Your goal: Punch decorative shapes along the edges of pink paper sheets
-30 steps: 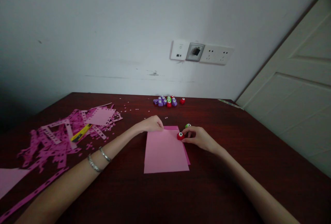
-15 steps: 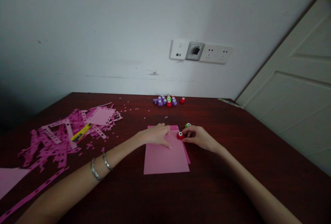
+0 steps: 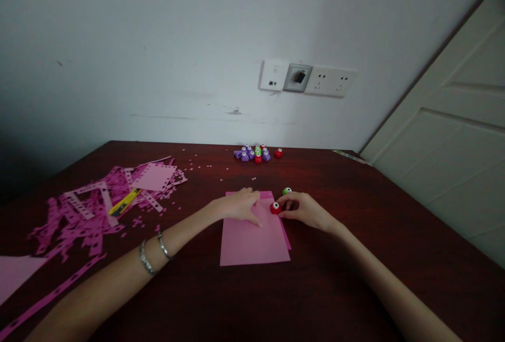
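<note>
Sheets of pink paper (image 3: 254,244) lie on the table in front of me, a darker pink one showing from under the top one. My left hand (image 3: 240,206) rests over the upper left of the paper, fingers stretched out and thumb apart. At the right edge of the sheet sits a small red craft punch (image 3: 275,208) with a white and black top. The thumb and fingers of my right hand (image 3: 305,210) grip it from the right side. Just behind that hand is a green craft punch (image 3: 286,191), partly covered by it.
A heap of punched pink paper strips (image 3: 90,210) and confetti lies at the left, with a yellow utility knife (image 3: 124,202) and a small pink sheet (image 3: 154,177) on it. Several purple, green and red punches (image 3: 251,154) cluster by the wall; a red punch (image 3: 278,153) stands beside them.
</note>
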Action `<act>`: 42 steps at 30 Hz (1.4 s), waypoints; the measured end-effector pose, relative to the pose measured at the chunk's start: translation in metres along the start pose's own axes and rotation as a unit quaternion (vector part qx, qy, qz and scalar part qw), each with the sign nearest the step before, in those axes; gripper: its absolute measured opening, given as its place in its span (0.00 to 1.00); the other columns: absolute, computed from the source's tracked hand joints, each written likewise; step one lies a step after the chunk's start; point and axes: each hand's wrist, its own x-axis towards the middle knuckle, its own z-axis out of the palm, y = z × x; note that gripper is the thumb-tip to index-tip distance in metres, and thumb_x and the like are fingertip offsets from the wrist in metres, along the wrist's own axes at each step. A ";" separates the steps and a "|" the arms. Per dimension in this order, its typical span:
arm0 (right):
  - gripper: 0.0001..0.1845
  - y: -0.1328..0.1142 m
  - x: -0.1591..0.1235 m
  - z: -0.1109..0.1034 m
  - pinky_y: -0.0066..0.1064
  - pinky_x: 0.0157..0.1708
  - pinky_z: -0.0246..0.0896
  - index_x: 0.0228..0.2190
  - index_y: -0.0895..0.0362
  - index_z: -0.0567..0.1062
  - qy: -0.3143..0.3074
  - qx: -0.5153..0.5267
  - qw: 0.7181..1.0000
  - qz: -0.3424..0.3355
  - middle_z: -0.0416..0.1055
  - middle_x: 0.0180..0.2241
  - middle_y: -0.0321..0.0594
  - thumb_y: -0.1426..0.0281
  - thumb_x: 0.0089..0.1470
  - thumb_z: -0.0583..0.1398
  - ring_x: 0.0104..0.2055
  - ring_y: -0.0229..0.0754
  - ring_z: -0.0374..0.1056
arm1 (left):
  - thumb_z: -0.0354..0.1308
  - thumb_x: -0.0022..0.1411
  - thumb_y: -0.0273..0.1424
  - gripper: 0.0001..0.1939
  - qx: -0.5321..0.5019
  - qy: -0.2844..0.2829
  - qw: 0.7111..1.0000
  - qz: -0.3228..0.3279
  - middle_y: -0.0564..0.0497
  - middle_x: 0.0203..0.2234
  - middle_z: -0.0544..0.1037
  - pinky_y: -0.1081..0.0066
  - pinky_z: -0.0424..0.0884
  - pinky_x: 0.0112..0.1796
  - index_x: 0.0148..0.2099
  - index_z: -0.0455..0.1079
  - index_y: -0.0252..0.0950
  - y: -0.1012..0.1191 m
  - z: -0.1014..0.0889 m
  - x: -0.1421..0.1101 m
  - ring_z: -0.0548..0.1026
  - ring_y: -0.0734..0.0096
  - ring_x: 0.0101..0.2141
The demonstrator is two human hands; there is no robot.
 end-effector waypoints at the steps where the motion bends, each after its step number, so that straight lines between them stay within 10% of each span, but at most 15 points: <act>1: 0.14 0.001 0.000 -0.001 0.28 0.31 0.61 0.36 0.56 0.77 -0.002 0.002 1.000 0.001 0.72 0.29 0.36 0.67 0.43 0.65 0.30 0.37 0.65 | 0.58 0.48 0.49 0.28 0.000 0.000 1.000 -0.001 0.41 0.39 0.69 0.68 0.62 0.36 0.42 0.66 0.30 0.000 0.000 0.000 0.66 0.58 0.40; 10: 0.25 -0.014 0.004 -0.023 0.20 0.10 0.47 0.21 0.60 0.71 -0.072 0.081 0.980 0.169 0.65 0.15 0.34 0.50 0.49 0.57 0.13 0.29 0.55 | 0.47 0.59 0.45 0.20 -0.106 0.082 0.991 -0.019 0.49 0.25 0.71 0.72 0.59 0.27 0.31 0.68 0.32 -0.004 -0.004 0.007 0.67 0.73 0.26; 18: 0.33 -0.019 0.020 -0.016 0.19 0.07 0.44 0.15 0.61 0.71 -0.178 0.055 0.963 0.197 0.63 0.10 0.34 0.42 0.45 0.55 0.10 0.28 0.53 | 0.46 0.61 0.38 0.19 -0.281 -0.075 0.956 -0.045 0.52 0.18 0.70 0.75 0.59 0.21 0.26 0.69 0.31 -0.002 -0.007 0.033 0.65 0.79 0.18; 30: 0.33 -0.017 0.029 -0.015 0.19 0.08 0.47 0.16 0.62 0.71 -0.227 0.009 0.942 0.246 0.64 0.13 0.36 0.43 0.46 0.55 0.11 0.28 0.55 | 0.54 0.49 0.56 0.29 -0.375 -0.224 0.896 -0.085 0.50 0.17 0.69 0.75 0.47 0.16 0.28 0.72 0.32 -0.009 -0.008 0.055 0.57 0.81 0.15; 42: 0.30 -0.027 0.032 -0.013 0.20 0.10 0.49 0.12 0.60 0.68 -0.231 -0.003 0.942 0.243 0.61 0.11 0.33 0.49 0.52 0.53 0.12 0.28 0.56 | 0.61 0.45 0.53 0.25 -0.404 -0.256 0.875 -0.081 0.53 0.15 0.65 0.76 0.46 0.17 0.24 0.70 0.33 -0.012 -0.010 0.061 0.54 0.82 0.15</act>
